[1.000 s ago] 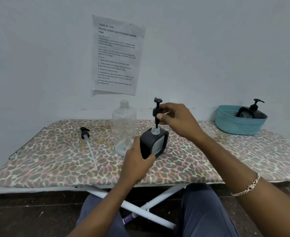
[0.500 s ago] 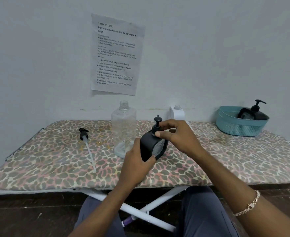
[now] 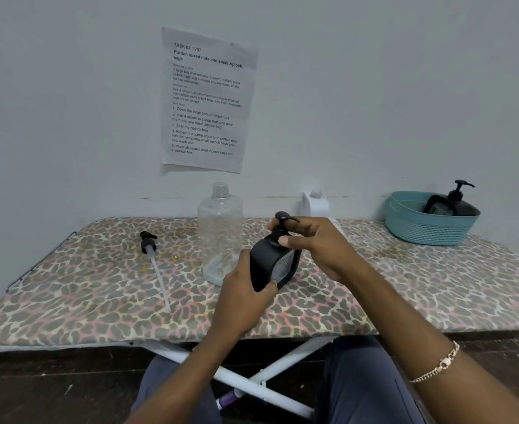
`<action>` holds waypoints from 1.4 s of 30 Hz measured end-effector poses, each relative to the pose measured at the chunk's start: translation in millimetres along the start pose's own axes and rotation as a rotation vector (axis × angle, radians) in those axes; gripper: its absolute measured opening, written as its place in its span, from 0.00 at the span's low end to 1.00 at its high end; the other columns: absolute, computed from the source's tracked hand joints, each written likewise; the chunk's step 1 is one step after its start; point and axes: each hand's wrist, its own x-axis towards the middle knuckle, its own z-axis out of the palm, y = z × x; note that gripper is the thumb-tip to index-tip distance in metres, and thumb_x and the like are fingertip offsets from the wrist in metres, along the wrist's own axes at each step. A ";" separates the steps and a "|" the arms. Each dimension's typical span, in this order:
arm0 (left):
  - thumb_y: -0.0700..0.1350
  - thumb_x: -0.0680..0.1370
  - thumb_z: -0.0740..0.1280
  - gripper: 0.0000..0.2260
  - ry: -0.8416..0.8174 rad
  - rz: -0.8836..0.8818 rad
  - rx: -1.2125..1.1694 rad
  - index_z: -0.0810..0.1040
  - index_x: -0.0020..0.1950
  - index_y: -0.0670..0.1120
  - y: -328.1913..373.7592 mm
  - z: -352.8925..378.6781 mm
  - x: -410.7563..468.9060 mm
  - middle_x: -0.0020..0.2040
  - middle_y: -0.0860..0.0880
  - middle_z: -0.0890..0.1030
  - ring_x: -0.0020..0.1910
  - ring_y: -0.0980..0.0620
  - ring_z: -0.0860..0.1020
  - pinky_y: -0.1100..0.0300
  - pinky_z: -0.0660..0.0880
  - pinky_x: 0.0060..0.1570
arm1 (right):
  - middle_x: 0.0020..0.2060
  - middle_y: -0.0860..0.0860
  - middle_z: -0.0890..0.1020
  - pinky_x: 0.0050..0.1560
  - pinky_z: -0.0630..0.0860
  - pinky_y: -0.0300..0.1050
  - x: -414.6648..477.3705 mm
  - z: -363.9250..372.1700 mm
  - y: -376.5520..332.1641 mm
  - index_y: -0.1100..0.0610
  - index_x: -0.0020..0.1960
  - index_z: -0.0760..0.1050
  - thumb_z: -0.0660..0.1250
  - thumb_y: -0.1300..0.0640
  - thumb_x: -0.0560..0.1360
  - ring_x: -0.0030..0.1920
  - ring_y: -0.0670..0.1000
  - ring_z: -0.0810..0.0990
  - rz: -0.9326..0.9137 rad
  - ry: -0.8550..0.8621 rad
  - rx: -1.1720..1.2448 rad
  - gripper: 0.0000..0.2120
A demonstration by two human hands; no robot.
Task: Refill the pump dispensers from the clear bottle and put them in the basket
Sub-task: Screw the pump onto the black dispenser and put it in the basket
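A black square pump dispenser (image 3: 278, 264) stands on the leopard-print board (image 3: 405, 286) at the centre. My left hand (image 3: 243, 289) grips its body from the near left side. My right hand (image 3: 310, 243) pinches the collar of its black pump head (image 3: 282, 221), which sits down in the neck. Just behind and to the left stands the clear bottle (image 3: 220, 237), uncapped and almost empty. The teal basket (image 3: 429, 224) at the far right holds another black pump dispenser (image 3: 454, 205).
A loose black pump with its long tube (image 3: 154, 258) lies on the board to the left. A white dispenser without a pump (image 3: 315, 205) stands at the back behind my right hand. A printed sheet hangs on the wall.
My right hand lowered the pump head and its tube into the black dispenser's neck. It now grips the collar at the neck. My left hand kept holding the body.
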 end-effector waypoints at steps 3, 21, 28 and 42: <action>0.48 0.78 0.73 0.18 -0.007 0.000 0.001 0.68 0.62 0.55 -0.3 0.0 -0.7 0.49 0.55 0.81 0.44 0.58 0.81 0.57 0.80 0.40 | 0.52 0.48 0.88 0.58 0.80 0.45 1.8 10.4 3.4 0.51 0.46 0.85 0.80 0.63 0.71 0.57 0.49 0.85 -0.035 0.142 -0.114 0.09; 0.48 0.78 0.73 0.19 -0.013 0.005 0.014 0.68 0.63 0.54 -2.9 0.1 0.0 0.49 0.55 0.80 0.43 0.59 0.80 0.63 0.77 0.37 | 0.49 0.49 0.85 0.61 0.80 0.54 2.5 9.9 5.4 0.55 0.48 0.80 0.82 0.54 0.70 0.53 0.48 0.84 -0.054 0.160 -0.251 0.14; 0.47 0.77 0.73 0.18 -0.007 0.001 0.010 0.69 0.61 0.54 -1.2 0.0 0.4 0.48 0.55 0.81 0.43 0.59 0.80 0.64 0.77 0.37 | 0.56 0.44 0.84 0.67 0.76 0.50 2.6 9.7 4.2 0.45 0.60 0.81 0.78 0.49 0.73 0.60 0.43 0.81 -0.024 0.090 -0.295 0.16; 0.47 0.77 0.74 0.18 0.004 -0.012 -0.016 0.69 0.61 0.55 -0.5 0.4 1.0 0.46 0.54 0.82 0.42 0.58 0.81 0.65 0.76 0.36 | 0.47 0.45 0.88 0.59 0.79 0.47 2.4 19.1 8.6 0.53 0.48 0.86 0.81 0.60 0.70 0.53 0.45 0.86 -0.102 0.238 -0.194 0.09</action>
